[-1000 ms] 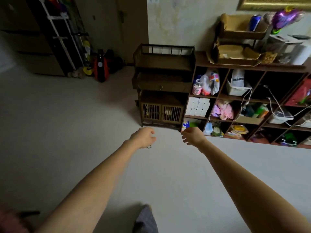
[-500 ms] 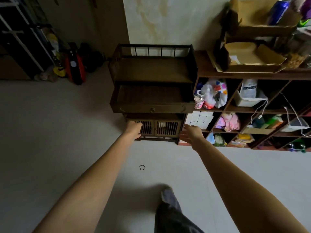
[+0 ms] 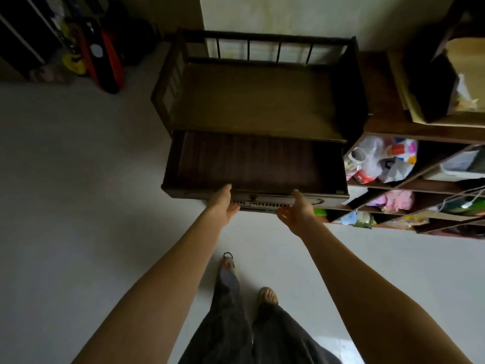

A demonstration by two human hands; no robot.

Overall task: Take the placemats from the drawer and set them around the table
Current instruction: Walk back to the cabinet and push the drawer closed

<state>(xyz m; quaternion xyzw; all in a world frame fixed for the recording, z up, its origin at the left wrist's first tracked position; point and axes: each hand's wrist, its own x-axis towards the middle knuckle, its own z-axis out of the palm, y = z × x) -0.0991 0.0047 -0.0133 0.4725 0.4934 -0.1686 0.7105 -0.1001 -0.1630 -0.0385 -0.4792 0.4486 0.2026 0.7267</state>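
Two bare forearms are extended forward from the bottom of the view, above dark trouser legs (image 3: 236,334) and two feet planted on the pale floor (image 3: 78,206). A small dark ring-shaped object (image 3: 228,255) is seen on the floor just beyond the left foot. The left hand (image 3: 223,204) is positioned at the front edge of the drawer (image 3: 252,164), left of its centre; the thumb is raised against the drawer front, while the fingers are hidden beneath the edge, so their state cannot be told. The right hand (image 3: 298,210) is positioned at the same front edge, right of centre, with the palm turned up and inward and the fingers loosely spread, the fingertips being partly hidden against the drawer front. The drawer is pulled out of a dark wooden cabinet (image 3: 257,101) with a railed top. Inside the drawer, a dark ribbed sheet, taken to be the placemats (image 3: 249,158), is laid flat across the bottom. To the right, an open shelf unit (image 3: 420,185) is stocked with plastic bags (image 3: 385,158), cloth and cables. A cardboard box (image 3: 446,82) is set on top of the shelf unit. Red and yellow items (image 3: 99,56) are leaned in the far left corner.
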